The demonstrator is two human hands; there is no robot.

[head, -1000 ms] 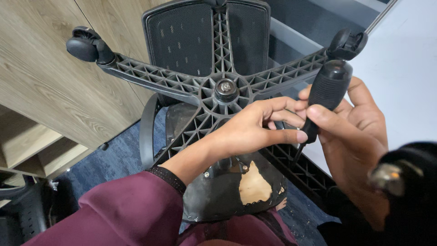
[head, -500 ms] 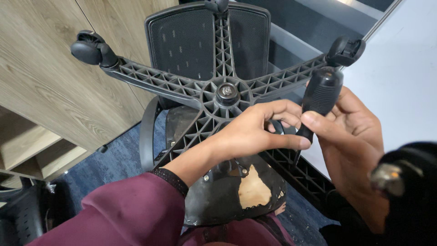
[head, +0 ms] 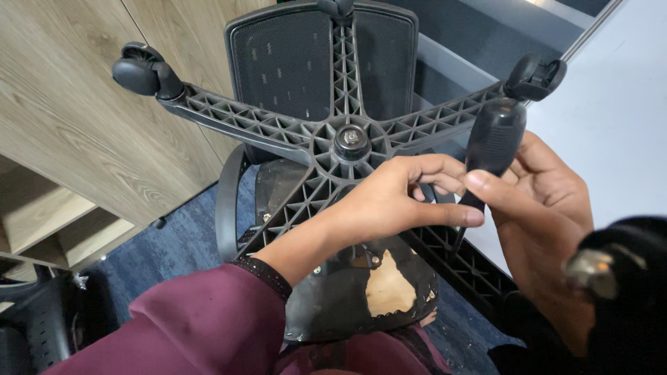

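Observation:
A black office chair lies upturned in front of me, its five-arm plastic base (head: 306, 132) facing up with a metal hub (head: 351, 137) in the middle. My right hand (head: 549, 208) grips a screwdriver by its ribbed black handle (head: 495, 139), shaft pointing down toward a base arm at the lower right. My left hand (head: 389, 201), in a maroon sleeve, reaches across the base and pinches the screwdriver's neck just below the handle with thumb and fingers. The screwdriver's tip is hidden behind my hands.
Casters sit at the arm ends, one at the left (head: 135, 73) and one at the right (head: 535, 73). The mesh backrest (head: 278, 62) and worn seat underside (head: 347, 292) lie beneath. A wooden cabinet (head: 69, 118) stands left, a white surface (head: 611, 125) right, another dark chair (head: 35, 326) bottom left.
The screwdriver handle has shifted slightly left and down in my right hand's grip. My left hand stays pinched at its neck. The view has drifted a little.

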